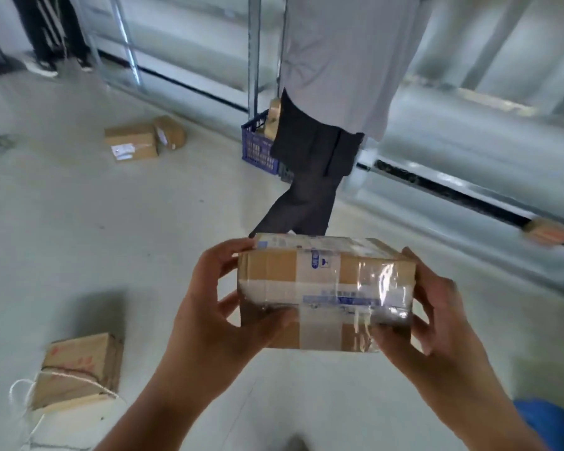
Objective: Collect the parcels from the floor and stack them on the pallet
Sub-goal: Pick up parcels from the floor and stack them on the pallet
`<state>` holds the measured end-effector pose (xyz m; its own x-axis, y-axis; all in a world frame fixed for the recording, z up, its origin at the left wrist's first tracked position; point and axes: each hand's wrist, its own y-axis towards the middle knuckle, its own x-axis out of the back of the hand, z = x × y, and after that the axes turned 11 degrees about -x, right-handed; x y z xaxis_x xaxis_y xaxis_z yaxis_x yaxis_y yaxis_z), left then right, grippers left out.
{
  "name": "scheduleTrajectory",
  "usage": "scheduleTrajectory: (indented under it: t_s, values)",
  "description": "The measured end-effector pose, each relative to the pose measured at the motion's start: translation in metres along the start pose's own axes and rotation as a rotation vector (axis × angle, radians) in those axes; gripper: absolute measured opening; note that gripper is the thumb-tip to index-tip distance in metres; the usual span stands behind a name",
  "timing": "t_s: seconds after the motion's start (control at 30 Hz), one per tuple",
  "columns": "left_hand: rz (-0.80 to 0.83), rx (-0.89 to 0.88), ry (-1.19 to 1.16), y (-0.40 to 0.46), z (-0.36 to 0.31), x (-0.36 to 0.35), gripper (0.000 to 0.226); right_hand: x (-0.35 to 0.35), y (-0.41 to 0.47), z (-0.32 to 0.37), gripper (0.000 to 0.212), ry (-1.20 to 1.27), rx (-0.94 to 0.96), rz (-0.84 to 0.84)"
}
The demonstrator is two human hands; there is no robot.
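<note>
At centre frame, a brown cardboard parcel wrapped in clear tape with a white shipping label (326, 292) is held clear of the pale concrete floor (62, 229) between both hands. Left hand (215, 307): grip curled round the parcel's left end, thumb under its near face, fingers reaching the top edge. Right hand (437, 320): grip likewise clasping the right end.

Other parcels lie on the floor: a string-tied brown carton with red print (79, 369) at lower left, two small brown boxes (144, 139) touching each other at upper left, and a blurred brown box (546, 232) at right beside the metal racking (469, 141). A bystander in dark trousers and a pale shirt (319, 157) stands directly beyond the parcel, in front of a blue plastic crate (258, 148).

Step in hand, as judged: carrying a collected parcel. No pallet is visible, so the next move calls for turning toward it, passing clear of the bystander, and setting the parcel down flat.
</note>
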<state>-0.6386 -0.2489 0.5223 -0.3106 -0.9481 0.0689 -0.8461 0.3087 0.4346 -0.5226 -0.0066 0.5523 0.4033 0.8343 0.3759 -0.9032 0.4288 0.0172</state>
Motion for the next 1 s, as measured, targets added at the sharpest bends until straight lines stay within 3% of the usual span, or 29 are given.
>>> scheduleTrajectory:
  t_s: [0.13,0.27,0.4,0.47,0.67,1.0]
  values:
    - [0.170,-0.085,-0.169,0.018,-0.093,-0.039,0.075,0.075,-0.048,0.050,0.098,0.065,0.098,-0.176]
    - [0.331,-0.073,-0.319,0.033,-0.171,-0.083,0.081,0.145,-0.091,0.096,0.092,0.122,0.273,-0.262]
    - [0.450,-0.129,-0.390,0.044,-0.229,-0.142,0.096,0.210,-0.134,0.125,0.058,0.249,0.344,-0.253]
    - [0.529,-0.168,-0.409,0.046,-0.254,-0.180,0.102,0.242,-0.158,0.134,0.052,0.279,0.331,-0.325]
    - [0.710,-0.286,-0.460,0.032,-0.309,-0.290,0.118,0.339,-0.227,0.124,0.087,0.067,0.235,-0.534]
    - [1.027,-0.380,-0.575,-0.026,-0.343,-0.455,0.118,0.436,-0.343,0.080,0.096,-0.138,0.022,-0.841]
